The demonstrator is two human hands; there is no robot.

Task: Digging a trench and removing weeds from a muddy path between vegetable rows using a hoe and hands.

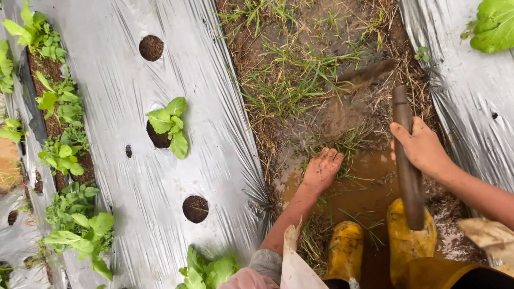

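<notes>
Muddy furrow (321, 64): lay between silver plastic mulch sheets (134, 160).
Left hand (321, 170): pressed flat, fingers spread, on wet grass (350, 142).
Right hand (420, 147): gripped a wooden hoe handle (409, 176).
Yellow boots (375, 246): stood below.

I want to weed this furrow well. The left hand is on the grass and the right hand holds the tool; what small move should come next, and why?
Probably close the left hand around the grass tuft: its fingers lie flat, gripping nothing, while the right hand already holds the hoe handle.
</notes>
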